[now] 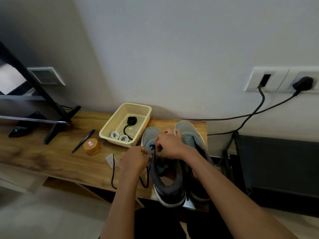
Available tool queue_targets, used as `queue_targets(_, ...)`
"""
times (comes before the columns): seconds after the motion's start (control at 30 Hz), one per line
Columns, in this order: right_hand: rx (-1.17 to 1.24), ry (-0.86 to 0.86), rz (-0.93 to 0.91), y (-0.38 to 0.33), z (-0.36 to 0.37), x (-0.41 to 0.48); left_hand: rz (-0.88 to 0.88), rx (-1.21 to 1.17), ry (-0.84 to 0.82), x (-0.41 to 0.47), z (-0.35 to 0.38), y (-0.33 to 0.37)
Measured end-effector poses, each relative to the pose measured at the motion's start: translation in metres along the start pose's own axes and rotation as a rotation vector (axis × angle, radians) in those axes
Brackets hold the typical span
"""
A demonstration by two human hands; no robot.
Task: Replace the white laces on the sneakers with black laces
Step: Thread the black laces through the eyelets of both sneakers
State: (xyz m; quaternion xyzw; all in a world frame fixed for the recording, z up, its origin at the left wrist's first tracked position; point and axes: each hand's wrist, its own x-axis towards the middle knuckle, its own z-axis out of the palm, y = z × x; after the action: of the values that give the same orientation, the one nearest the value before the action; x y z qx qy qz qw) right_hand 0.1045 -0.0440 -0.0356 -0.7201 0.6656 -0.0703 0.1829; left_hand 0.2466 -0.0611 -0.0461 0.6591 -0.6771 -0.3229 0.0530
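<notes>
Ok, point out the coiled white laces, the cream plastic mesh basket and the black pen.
Coiled white laces (124, 138): head view, on the coil at picture right.
Cream plastic mesh basket (115, 140): head view, on its near front wall.
Black pen (83, 140): head view, on the middle of its barrel.

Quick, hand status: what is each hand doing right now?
Left hand: pinches the thin black shoelace beside the grey fabric sneaker.
Right hand: pinches the same lace at the sneaker's eyelets.
</notes>
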Motion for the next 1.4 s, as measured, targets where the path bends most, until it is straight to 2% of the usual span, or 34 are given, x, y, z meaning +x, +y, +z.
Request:
queue_targets(0.17, -0.063, 0.01, 0.024, 0.002, -0.005, -0.002, 0.007, 0.034, 0.113, 0.006, 0.008, -0.003)
queue_targets(0.47, -0.167, 0.079, 0.157, 0.007, -0.004, -0.018, -0.031, -0.023, 0.199, 0.007, 0.003, -0.021)
queue_targets(0.67, -0.18, 0.159, 0.221, 0.002, 0.005, -0.029, -0.187, -0.173, 0.282, 0.021, 0.011, -0.047)
queue_targets(0.87, -0.148, 0.213, 0.234, 0.002, 0.007, -0.039, -0.431, -0.187, 0.364, -0.015, -0.016, -0.042)
queue_targets(1.0, -0.064, 0.191, 0.251, 0.001, 0.001, -0.049, -0.315, -0.2, 0.357, -0.016, -0.017, -0.039)
queue_targets(1.17, -0.101, 0.223, 0.252, 0.009, -0.013, -0.061, 0.027, -0.028, 0.28, -0.015, -0.003, -0.022)
queue_targets(1.3, -0.139, 0.111, 0.23, 0.007, -0.015, -0.054, 0.022, 0.061, 0.218, -0.009, 0.009, -0.012)
queue_targets(1.4, -0.051, 0.171, 0.238, 0.009, -0.021, -0.046, 0.0, 0.045, 0.203, 0.006, 0.012, -0.016)
